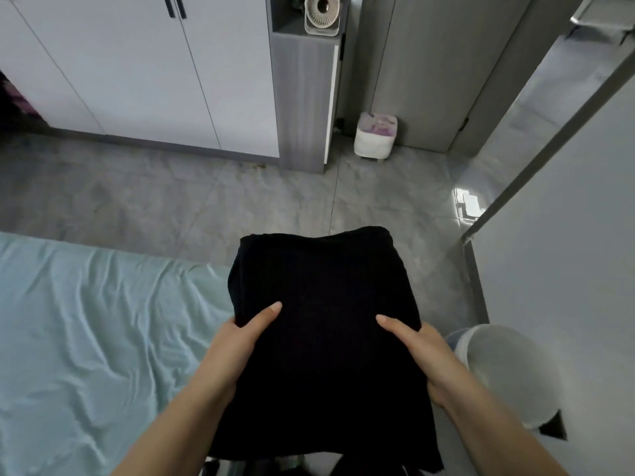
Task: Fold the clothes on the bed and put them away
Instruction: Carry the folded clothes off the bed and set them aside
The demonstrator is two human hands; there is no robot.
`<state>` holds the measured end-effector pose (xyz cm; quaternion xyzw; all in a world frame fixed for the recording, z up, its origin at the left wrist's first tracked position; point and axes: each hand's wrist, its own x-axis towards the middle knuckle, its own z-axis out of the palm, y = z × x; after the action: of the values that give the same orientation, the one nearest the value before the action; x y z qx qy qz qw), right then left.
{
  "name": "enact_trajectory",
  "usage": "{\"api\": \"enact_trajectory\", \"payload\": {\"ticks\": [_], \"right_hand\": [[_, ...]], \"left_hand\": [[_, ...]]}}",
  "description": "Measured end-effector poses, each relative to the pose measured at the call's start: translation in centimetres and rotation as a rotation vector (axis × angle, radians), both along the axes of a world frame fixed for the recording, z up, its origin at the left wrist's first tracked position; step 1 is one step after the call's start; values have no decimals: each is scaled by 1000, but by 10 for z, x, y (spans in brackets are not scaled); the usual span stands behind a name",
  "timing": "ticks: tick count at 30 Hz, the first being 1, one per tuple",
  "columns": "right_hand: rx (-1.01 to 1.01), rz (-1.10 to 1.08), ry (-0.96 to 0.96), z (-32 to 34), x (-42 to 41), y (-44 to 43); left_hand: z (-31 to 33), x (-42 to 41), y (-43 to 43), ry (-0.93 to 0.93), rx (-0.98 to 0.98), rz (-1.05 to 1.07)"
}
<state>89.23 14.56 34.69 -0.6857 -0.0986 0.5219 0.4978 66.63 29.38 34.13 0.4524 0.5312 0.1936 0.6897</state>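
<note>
Black, soft cloth, apparently a ribbed knit, is seen as a folded garment [326,304] carried flat in front of the body, over the floor [171,201] just beside the corner of the bed [86,321]; it is not resting on the bed; the left grip [237,345] is clamped on the garment's left edge and the right grip [424,352] on its right edge, each with the thumb laid straight on top; the fingers are hidden beneath the cloth, so it is only judged that they are spread under it as a support; the bundle is judged light and limp rather than stiff, several layers thick, with nothing to break; because nothing stiffens it, the fold is likely to be lost if it is held by one edge or pinched at a corner; hold is best taken at both sides near the middle of the length, palms beneath and thumbs above, so that the layers are pressed together; the knit surface should not be slippery, though loose layers could slide over one another if the bundle is tilted; the folding is judged done for this piece, and putting away is not yet done; the white wardrobe [137,80] across the floor is shown with its doors closed, so one grip would have to be freed, and the garment would need to be laid over a forearm or set down first
</note>
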Motion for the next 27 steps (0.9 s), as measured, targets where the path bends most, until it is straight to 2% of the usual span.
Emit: {"api": "enact_trajectory", "payload": {"ticks": [7, 15, 23, 27], "right_hand": [[-4, 47, -2, -10, 117, 120], [12, 368, -51, 1, 238, 287], [-21, 663, -96, -7, 256, 463], [-4, 743, -97, -8, 240, 560]], "left_hand": [[-7, 110, 105, 28, -17, 76], [-6, 202, 196, -18, -60, 335], [-13, 214, 301, -33, -79, 669], [-16, 201, 375, 13, -88, 758]]}}
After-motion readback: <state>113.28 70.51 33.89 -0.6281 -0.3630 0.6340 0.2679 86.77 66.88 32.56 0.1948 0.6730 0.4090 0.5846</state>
